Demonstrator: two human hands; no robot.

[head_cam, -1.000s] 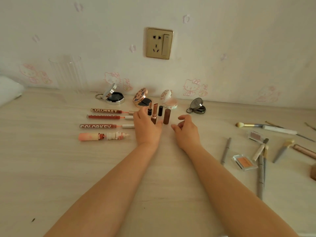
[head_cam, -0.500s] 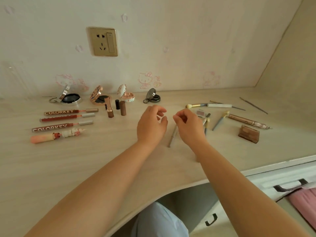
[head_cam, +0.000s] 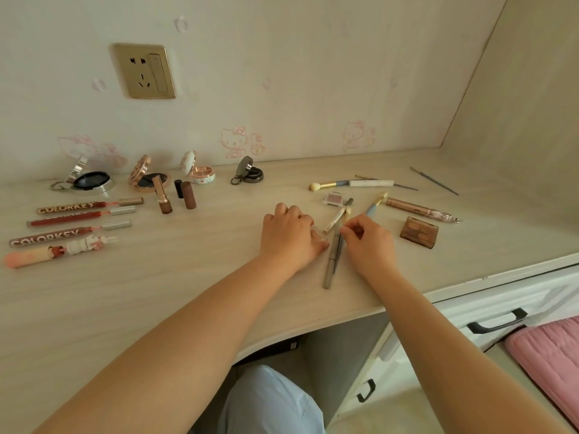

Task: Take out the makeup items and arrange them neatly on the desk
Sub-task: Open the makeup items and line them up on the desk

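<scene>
My left hand (head_cam: 289,238) lies curled over a small clear compact (head_cam: 318,230) on the desk (head_cam: 188,292); only a corner of the compact shows. Just right of it, my right hand (head_cam: 369,242) pinches a slim grey pencil (head_cam: 337,258) that lies beside a longer grey pencil (head_cam: 330,264) and a cream stick (head_cam: 333,219). At the left, lip gloss tubes (head_cam: 72,220) lie in a row, with lipsticks (head_cam: 175,195) and open compacts (head_cam: 150,178) behind them.
Loose items lie right of my hands: a brown palette (head_cam: 419,232), a rose-gold tube (head_cam: 419,209), a small pink eyeshadow (head_cam: 335,198), brushes (head_cam: 351,183) and thin sticks (head_cam: 434,180). The desk edge curves near my knee (head_cam: 269,402). Drawers (head_cam: 495,321) stand at the right.
Both hands left the lipsticks and moved right to the loose pile, and my view turned right with them. My left hand came down on the clear compact; my right closed on a pencil.
</scene>
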